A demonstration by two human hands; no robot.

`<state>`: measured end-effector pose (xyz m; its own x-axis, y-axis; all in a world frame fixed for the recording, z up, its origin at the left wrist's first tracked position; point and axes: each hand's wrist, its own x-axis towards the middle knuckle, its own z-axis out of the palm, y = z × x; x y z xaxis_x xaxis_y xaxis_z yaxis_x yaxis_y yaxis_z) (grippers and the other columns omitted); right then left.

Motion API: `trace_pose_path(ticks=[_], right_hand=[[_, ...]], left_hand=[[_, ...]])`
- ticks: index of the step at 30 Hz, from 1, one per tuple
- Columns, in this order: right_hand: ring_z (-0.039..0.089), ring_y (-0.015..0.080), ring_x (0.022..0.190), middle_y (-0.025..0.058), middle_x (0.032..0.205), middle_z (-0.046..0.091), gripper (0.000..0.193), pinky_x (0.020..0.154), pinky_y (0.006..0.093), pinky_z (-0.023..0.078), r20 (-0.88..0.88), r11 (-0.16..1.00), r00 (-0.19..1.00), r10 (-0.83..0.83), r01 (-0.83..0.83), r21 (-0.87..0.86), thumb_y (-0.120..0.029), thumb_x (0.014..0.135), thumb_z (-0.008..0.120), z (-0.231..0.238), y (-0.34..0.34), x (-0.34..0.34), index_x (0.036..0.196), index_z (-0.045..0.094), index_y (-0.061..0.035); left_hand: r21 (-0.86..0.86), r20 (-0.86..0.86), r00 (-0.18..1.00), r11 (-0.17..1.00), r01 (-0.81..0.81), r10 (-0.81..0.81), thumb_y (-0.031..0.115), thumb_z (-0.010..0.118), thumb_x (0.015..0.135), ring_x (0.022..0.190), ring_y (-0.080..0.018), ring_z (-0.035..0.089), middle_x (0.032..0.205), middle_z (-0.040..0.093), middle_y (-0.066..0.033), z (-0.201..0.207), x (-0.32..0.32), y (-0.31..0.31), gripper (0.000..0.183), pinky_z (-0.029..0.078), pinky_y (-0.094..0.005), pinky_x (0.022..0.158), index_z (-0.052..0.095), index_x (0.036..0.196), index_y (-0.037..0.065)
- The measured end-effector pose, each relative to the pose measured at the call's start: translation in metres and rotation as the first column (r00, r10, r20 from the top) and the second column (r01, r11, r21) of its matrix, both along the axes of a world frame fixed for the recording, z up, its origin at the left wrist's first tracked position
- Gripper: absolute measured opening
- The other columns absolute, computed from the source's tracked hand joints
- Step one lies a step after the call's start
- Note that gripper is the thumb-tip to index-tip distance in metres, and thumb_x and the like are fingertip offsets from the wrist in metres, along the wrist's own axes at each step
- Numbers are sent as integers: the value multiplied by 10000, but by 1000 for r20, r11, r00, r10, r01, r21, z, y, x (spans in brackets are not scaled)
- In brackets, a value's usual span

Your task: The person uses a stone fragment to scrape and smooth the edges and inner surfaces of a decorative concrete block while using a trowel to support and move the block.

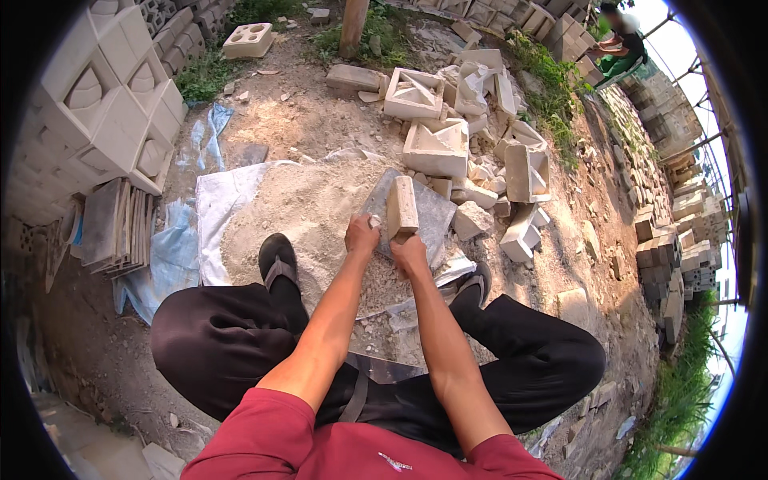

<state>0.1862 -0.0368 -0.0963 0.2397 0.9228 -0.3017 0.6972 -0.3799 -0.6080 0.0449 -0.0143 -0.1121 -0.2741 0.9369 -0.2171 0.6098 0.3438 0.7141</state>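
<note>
My right hand (pixel 410 254) is closed round the near end of a pale rectangular block (pixel 402 204); whether the block is wood or stone I cannot tell. The block is over a flat grey slab (pixel 436 214) set on the ground ahead of me. Just left of it, my left hand (pixel 362 235) is closed, with a small pale chunk (pixel 374 222) showing at its fingers. Under and around both hands, crushed pale rubble (pixel 288 204) is spread on a white sheet (pixel 212 216) between my feet.
Broken hollow blocks (pixel 436 148) and loose chunks are heaped just right of the slab. Patterned blocks (pixel 120 104) are stacked at the left, above leaning flat boards (pixel 120 224). A post (pixel 353 28) stands ahead. Another person (pixel 624 44) sits far off at upper right.
</note>
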Motion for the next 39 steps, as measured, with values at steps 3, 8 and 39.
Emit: trace_pose_path(ticks=[3,8,39], right_hand=[[673,388,902,295,889,668,494,773,414,547,-51,985,999,20,-28,-169,-348,664,729,28,21,-10,872,660,95],[685,384,831,288,852,669,418,735,396,552,30,986,999,-31,26,163,-236,676,721,-6,-9,-5,901,636,106],[701,345,737,242,768,683,381,690,387,565,-192,979,981,31,-69,-193,-250,688,692,61,30,10,829,660,102]], left_hand=[[9,-40,999,1000,7,-7,285,751,756,1036,-334,591,1100,586,-148,-7,-12,-5,452,495,-421,873,644,1156,104],[37,-23,999,999,34,-33,268,730,773,1077,-339,580,1162,567,-159,-1,-6,-3,445,485,-418,911,632,1170,94],[-32,5,997,997,75,-75,264,736,771,1066,-334,586,1147,569,-157,-4,-19,-12,442,491,-413,900,627,1159,83]])
